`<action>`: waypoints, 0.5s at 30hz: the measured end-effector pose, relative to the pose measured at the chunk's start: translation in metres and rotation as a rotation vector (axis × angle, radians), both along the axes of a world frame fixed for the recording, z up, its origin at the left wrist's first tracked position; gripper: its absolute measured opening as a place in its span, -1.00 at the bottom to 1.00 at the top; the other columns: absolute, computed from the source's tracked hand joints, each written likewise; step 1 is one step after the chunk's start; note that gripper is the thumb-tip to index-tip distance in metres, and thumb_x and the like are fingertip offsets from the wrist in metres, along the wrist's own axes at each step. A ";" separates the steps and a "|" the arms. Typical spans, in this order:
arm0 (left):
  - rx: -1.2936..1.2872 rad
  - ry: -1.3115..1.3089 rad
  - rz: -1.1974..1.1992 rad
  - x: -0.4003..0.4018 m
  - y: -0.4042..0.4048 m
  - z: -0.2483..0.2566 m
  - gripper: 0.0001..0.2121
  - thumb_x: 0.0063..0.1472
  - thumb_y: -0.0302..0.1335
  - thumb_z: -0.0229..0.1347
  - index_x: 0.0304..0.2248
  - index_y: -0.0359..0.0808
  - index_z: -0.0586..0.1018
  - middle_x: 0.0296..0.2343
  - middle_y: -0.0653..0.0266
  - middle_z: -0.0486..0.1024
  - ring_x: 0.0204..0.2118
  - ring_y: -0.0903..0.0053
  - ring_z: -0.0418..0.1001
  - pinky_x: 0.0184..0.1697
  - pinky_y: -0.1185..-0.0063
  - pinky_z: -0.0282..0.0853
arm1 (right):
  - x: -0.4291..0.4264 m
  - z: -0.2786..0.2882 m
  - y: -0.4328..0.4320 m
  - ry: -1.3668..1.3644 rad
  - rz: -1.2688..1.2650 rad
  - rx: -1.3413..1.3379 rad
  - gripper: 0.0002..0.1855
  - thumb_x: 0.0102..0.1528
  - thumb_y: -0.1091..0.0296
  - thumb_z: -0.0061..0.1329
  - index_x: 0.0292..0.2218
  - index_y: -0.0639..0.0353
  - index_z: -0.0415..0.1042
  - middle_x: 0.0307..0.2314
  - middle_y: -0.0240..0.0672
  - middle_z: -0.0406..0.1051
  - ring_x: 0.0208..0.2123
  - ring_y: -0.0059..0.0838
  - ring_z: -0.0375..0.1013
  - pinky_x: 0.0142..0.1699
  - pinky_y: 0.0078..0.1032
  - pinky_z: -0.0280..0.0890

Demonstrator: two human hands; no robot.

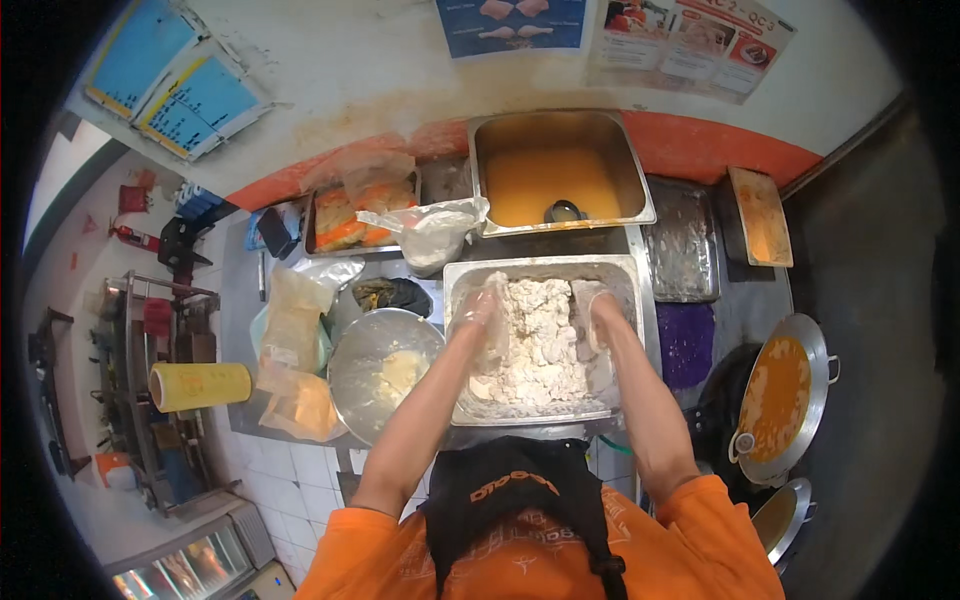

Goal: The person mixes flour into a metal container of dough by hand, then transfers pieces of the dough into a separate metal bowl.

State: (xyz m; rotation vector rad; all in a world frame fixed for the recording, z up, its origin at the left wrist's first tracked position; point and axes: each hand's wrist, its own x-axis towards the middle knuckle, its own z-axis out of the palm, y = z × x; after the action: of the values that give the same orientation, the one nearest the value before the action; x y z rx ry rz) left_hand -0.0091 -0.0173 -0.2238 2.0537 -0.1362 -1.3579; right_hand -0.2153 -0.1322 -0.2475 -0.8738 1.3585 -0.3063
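Note:
Before me stands a deep rectangular metal pan (541, 262) with a heap of flour-coated pieces (541, 330) down its middle. My left hand (486, 319), in a thin clear glove dusted with flour, lies along the heap's left side. Against the right side is my right hand (598, 315), gloved and floury too. Both palms seem turned inward, with the heap between them; whether the fingers hold any piece cannot be told. A round metal bowl (352, 375) with pale yellow powder sits left of the pan. Behind, a torn bag of white flour (433, 244) stands upright.
A deep metal container (639, 202) of orange-yellow liquid stands at the back. Plastic bags (292, 315) and a tray of wrapped food (309, 225) are at the left. On the right are a dark tray (682, 247), a purple cloth (684, 345) and a wok of oil (814, 420).

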 end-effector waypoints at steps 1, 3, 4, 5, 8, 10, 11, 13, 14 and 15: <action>-0.054 0.079 0.112 0.003 -0.006 -0.002 -0.37 0.25 0.06 -0.14 0.04 -0.32 0.47 0.03 0.04 0.42 0.10 0.20 0.35 0.17 0.40 0.20 | 0.004 -0.001 -0.003 -0.004 0.012 -0.008 -0.71 0.17 0.19 -0.05 -0.18 0.20 0.49 -0.34 -0.33 0.49 -0.34 -0.49 0.43 -0.28 -0.40 0.34; -0.006 -0.249 -0.298 0.014 -0.014 -0.035 -0.39 0.26 0.04 -0.17 0.02 -0.34 0.48 0.05 0.00 0.39 0.09 0.17 0.35 0.19 0.34 0.17 | 0.013 -0.010 -0.009 -0.234 0.009 0.120 -0.70 0.18 0.15 -0.04 -0.19 0.18 0.49 -0.39 -0.43 0.48 -0.37 -0.56 0.42 -0.33 -0.45 0.33; -0.016 -0.246 -0.304 0.008 -0.020 -0.038 -0.39 0.26 0.04 -0.17 0.02 -0.34 0.48 0.05 0.00 0.39 0.09 0.17 0.35 0.19 0.34 0.17 | 0.014 -0.017 -0.013 -0.229 0.003 0.110 -0.70 0.18 0.15 -0.04 -0.19 0.18 0.49 -0.39 -0.43 0.48 -0.37 -0.56 0.42 -0.33 -0.45 0.33; -0.116 -0.095 -0.204 -0.001 -0.026 -0.042 -0.41 0.26 0.02 -0.17 0.00 -0.31 0.50 0.06 -0.03 0.38 0.10 0.15 0.34 0.20 0.32 0.15 | 0.017 -0.025 -0.016 -0.237 0.051 0.024 -0.68 0.19 0.13 -0.05 -0.20 0.20 0.49 -0.39 -0.44 0.48 -0.37 -0.57 0.42 -0.34 -0.45 0.33; -0.184 -0.166 -0.469 0.013 -0.029 -0.030 -0.50 0.26 -0.06 -0.13 -0.03 -0.26 0.53 0.05 -0.06 0.37 0.12 0.11 0.30 0.21 0.28 0.13 | 0.048 0.012 0.005 -0.148 0.324 -0.173 -0.63 0.20 0.09 -0.08 -0.16 0.24 0.47 -0.35 -0.41 0.48 -0.32 -0.54 0.42 -0.27 -0.44 0.34; -0.268 -0.608 -1.057 0.017 -0.009 -0.030 -0.62 0.25 -0.19 -0.06 -0.04 -0.16 0.55 -0.01 -0.05 0.40 0.10 0.08 0.27 0.19 0.26 0.15 | 0.048 0.076 0.022 0.050 0.762 -0.414 -0.61 0.17 0.20 -0.17 -0.16 0.36 0.45 -0.27 -0.05 0.50 -0.29 -0.20 0.48 -0.16 -0.29 0.36; -0.296 -0.597 -1.026 -0.004 0.000 -0.007 -0.65 0.24 -0.25 -0.04 -0.04 -0.16 0.54 -0.05 -0.03 0.42 0.08 0.11 0.29 0.17 0.26 0.18 | 0.028 0.067 0.035 0.073 0.734 -0.402 -0.61 0.17 0.20 -0.17 -0.16 0.36 0.45 -0.27 -0.05 0.50 -0.29 -0.20 0.48 -0.16 -0.29 0.36; -0.465 -0.743 -1.006 -0.016 0.053 0.018 -0.67 0.23 -0.34 0.00 -0.03 -0.18 0.53 -0.09 0.02 0.46 0.03 0.14 0.33 0.14 0.27 0.21 | 0.012 0.064 0.073 0.565 0.876 -1.044 -0.50 0.21 0.06 -0.14 0.01 0.28 0.36 -0.14 -0.08 0.45 -0.11 -0.32 0.41 0.04 -0.39 0.25; -0.629 -0.880 -1.029 -0.016 0.086 0.011 -0.67 0.22 -0.38 0.01 -0.02 -0.19 0.52 -0.10 0.06 0.47 0.01 0.15 0.35 0.12 0.28 0.22 | 0.007 0.069 0.082 0.756 0.891 -1.249 -0.46 0.23 0.02 -0.13 0.07 0.25 0.33 -0.10 -0.09 0.44 -0.05 -0.35 0.38 0.11 -0.42 0.21; -0.734 -0.978 -1.028 -0.015 0.114 0.016 -0.65 0.19 -0.43 0.03 -0.02 -0.23 0.50 -0.10 0.07 0.47 -0.03 0.14 0.37 0.10 0.27 0.24 | 0.006 0.099 0.086 0.517 0.968 -1.189 -0.48 0.22 0.02 -0.12 0.04 0.24 0.35 -0.13 -0.08 0.46 -0.08 -0.31 0.42 0.09 -0.42 0.24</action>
State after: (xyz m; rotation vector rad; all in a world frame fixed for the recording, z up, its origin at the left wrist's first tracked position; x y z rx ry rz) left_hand -0.0239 0.0969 -0.2080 1.7713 -1.9700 -0.4232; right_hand -0.2095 -0.0460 -0.1483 -2.6090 0.9429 -0.0882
